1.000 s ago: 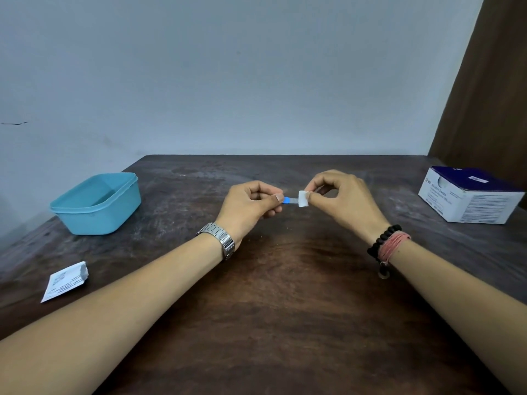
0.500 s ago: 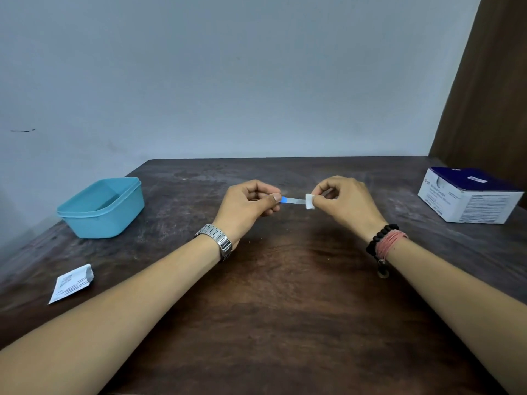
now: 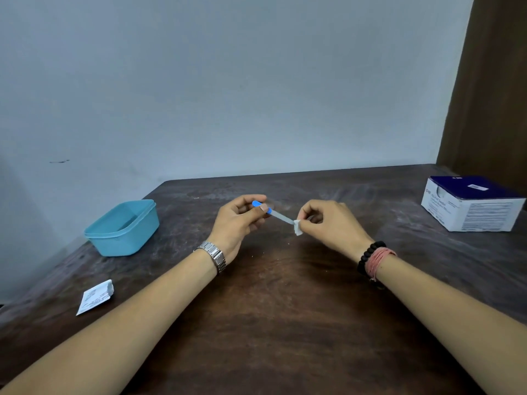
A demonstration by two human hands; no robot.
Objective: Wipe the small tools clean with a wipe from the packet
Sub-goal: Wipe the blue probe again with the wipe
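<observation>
Head view: a small tool [image 3: 272, 212] with a blue handle and a thin pale blade is held above the dark wooden table [image 3: 285, 323], its handle pinched between thumb and fingers of the left hand [image 3: 238, 223], and its far tip is wrapped in a folded white wipe [image 3: 297, 227] that is pinched by the right hand [image 3: 328, 223]. Both hands are closed on what they carry, and nothing is resting on the wood between them. Risk is judged highest at that tip: the wipe is gripped right at the blade's end, so one more outward pull could slide it clear off, and the stroke would be finished in air. A thin blade could be bent or flicked from the left-hand pinch if it is squeezed too hard, and a fingertip could be nicked if the edge is sharp, which cannot be told. An opened packet [image 3: 95, 296] lies well apart at the near left; a teal tub [image 3: 122, 226] and a white and blue box [image 3: 473, 205] are left at the sides, so a dropped tool would land on bare wood.
</observation>
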